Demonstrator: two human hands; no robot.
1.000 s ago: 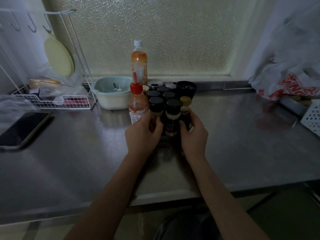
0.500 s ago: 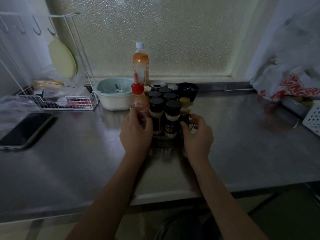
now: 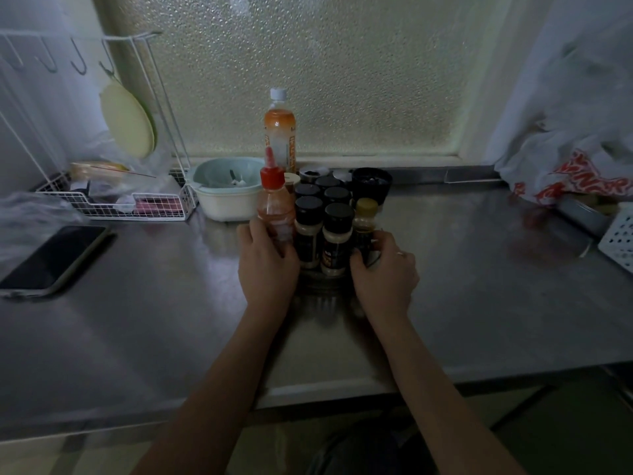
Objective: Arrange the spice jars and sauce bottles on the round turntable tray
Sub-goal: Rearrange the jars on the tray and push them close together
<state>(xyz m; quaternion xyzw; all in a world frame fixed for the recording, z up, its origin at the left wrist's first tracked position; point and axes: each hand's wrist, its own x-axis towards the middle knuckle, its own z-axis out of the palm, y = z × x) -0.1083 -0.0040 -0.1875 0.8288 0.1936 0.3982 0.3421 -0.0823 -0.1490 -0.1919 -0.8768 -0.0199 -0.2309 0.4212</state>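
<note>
Several black-lidded spice jars (image 3: 308,231) stand packed together on a dark round turntable tray (image 3: 322,284) at mid-counter. A red-capped sauce bottle (image 3: 274,207) stands at the cluster's left side, and my left hand (image 3: 267,269) is wrapped around its lower half. A small yellow-capped bottle (image 3: 365,217) stands at the right side. My right hand (image 3: 385,274) curls its fingers around this bottle's base, by the tray's rim. Most of the tray is hidden by the jars and my hands.
A tall orange drink bottle (image 3: 279,132) and a black cup (image 3: 371,183) stand behind the cluster, a pale bowl (image 3: 224,193) to its left. A phone (image 3: 54,258) and wire rack (image 3: 113,209) are far left, a plastic bag (image 3: 568,166) and white basket (image 3: 620,234) far right.
My left hand has shifted left from the front spice jars onto the red-capped sauce bottle. My right hand has slid to the right and closed around the yellow-capped bottle's base.
</note>
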